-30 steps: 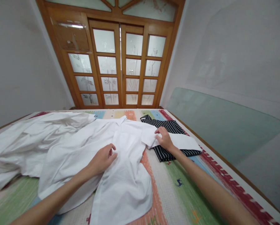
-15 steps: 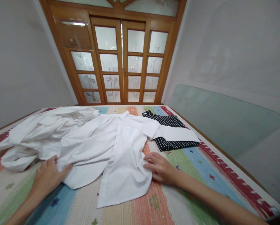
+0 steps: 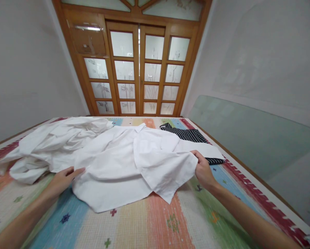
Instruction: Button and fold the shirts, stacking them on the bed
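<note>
A white shirt (image 3: pixel 118 166) lies spread on the patterned cloth, its collar toward the far side and one sleeve stretched to the right. My right hand (image 3: pixel 203 169) is closed on the shirt's right side edge and holds it lifted and pulled outward. On the opposite side, my left hand (image 3: pixel 66 180) pinches the shirt's left edge between thumb and fingers. The sleeve rests over a folded black-and-white striped garment (image 3: pixel 188 134). Heaped white fabric (image 3: pixel 51 141) adjoins the shirt at the left.
A multicoloured striped cloth (image 3: pixel 129 228) with small motifs covers the surface beneath. Walls rise on both sides, with a pale green panel (image 3: pixel 248 135) along the right one. Wooden doors with glass panes (image 3: pixel 126 71) stand beyond the far edge.
My right hand has moved right and up, drawing the shirt's right side out and lifting its hem. My left hand now pinches the left edge. The view has shifted slightly.
</note>
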### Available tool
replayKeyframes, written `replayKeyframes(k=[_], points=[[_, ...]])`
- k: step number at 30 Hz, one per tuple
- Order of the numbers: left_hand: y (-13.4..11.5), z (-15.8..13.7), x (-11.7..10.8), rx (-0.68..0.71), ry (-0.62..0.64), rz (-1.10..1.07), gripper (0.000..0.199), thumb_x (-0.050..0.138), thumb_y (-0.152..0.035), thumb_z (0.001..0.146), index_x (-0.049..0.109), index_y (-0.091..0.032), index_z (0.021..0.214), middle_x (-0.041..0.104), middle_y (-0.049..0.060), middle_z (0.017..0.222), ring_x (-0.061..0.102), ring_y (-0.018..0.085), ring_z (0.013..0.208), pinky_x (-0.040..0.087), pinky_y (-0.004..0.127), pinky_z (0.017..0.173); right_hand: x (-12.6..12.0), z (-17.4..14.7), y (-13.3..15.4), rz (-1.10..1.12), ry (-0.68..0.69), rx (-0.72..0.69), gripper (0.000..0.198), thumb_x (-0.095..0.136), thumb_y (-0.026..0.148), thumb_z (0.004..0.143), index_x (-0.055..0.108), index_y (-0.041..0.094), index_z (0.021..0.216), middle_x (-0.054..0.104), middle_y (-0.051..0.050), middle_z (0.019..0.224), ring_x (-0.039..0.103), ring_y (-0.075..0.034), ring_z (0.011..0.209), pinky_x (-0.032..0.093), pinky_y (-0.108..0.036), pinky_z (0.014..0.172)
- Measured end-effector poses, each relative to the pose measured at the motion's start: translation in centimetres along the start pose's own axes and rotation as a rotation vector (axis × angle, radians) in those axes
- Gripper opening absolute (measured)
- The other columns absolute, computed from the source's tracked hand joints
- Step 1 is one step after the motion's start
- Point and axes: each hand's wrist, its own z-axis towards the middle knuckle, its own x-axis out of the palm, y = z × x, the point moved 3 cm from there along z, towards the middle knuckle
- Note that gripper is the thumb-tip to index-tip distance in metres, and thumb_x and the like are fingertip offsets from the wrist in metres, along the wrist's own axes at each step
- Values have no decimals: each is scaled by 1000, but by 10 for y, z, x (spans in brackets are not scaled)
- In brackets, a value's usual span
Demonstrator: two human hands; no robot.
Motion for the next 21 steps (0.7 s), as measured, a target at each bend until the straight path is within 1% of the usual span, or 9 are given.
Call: replayKeyframes(k=[2, 4, 5, 7, 10, 13, 16, 19, 21], points=[[-2, -4, 2, -114, 65, -192, 22, 68, -41, 57, 62, -23, 69, 73, 1, 75, 68, 29, 96, 58, 35, 76, -6, 1, 2, -19, 42, -38, 15, 60, 33, 71, 52, 22, 79, 58, 1, 72, 52, -17, 67, 42, -25, 58], [-7, -9, 3, -212, 100, -421, 18, 64, -31, 60, 65, -21, 75, 75, 2, 81, 70, 26, 94, 59, 33, 75, -9, 0, 3, -92, 106, -71, 22, 66, 32, 67, 53, 23, 81, 58, 1, 73, 53, -17, 67, 42, -25, 59], [-11, -13, 2, -234, 100, -522, 19, 62, -27, 60, 66, -21, 78, 76, 3, 83, 70, 26, 94, 60, 32, 74, -11, -1, 4, -156, 126, -89, 23, 67, 31, 65, 53, 22, 81, 58, 2, 72, 53, -17, 67, 42, -25, 60], [-19, -19, 0, -244, 94, -676, 26, 59, -22, 59, 67, -20, 84, 77, 3, 88, 70, 26, 97, 62, 32, 72, -14, -5, 5, -301, 134, -115, 17, 65, 29, 67, 54, 22, 78, 58, 2, 69, 52, -18, 67, 41, -26, 61], [-27, -28, -5, -269, 73, -796, 39, 56, -21, 57, 69, -21, 93, 77, 1, 90, 69, 28, 102, 63, 35, 74, -16, -9, 6, -440, 145, -143, 7, 58, 25, 71, 53, 23, 74, 60, 0, 70, 54, -19, 69, 43, -28, 64], [-27, -29, -4, -278, 105, -843, 43, 53, -27, 59, 70, -22, 98, 77, 3, 92, 68, 30, 105, 63, 38, 76, -15, -12, 9, -493, 227, -228, 10, 55, 20, 72, 57, 22, 82, 62, -4, 82, 57, -21, 78, 45, -31, 71], [-22, -22, 7, -191, 225, -824, 46, 56, -33, 58, 71, -24, 101, 78, 3, 96, 68, 31, 105, 63, 37, 75, -16, -14, 12, -522, 317, -302, 20, 52, 14, 74, 60, 22, 90, 61, -8, 95, 58, -23, 88, 46, -33, 76], [-13, -13, 22, -121, 278, -669, 57, 68, -29, 47, 68, -24, 104, 78, 2, 95, 71, 30, 98, 62, 33, 73, -20, -17, 14, -550, 343, -312, 24, 50, 9, 73, 60, 22, 91, 60, -10, 100, 58, -24, 92, 47, -35, 78], [-7, -9, 28, -121, 201, -501, 63, 75, -26, 41, 66, -22, 103, 78, 4, 90, 73, 29, 90, 62, 32, 70, -23, -19, 14, -577, 331, -291, 25, 51, 9, 70, 59, 22, 90, 60, -10, 99, 58, -25, 90, 47, -34, 76]])
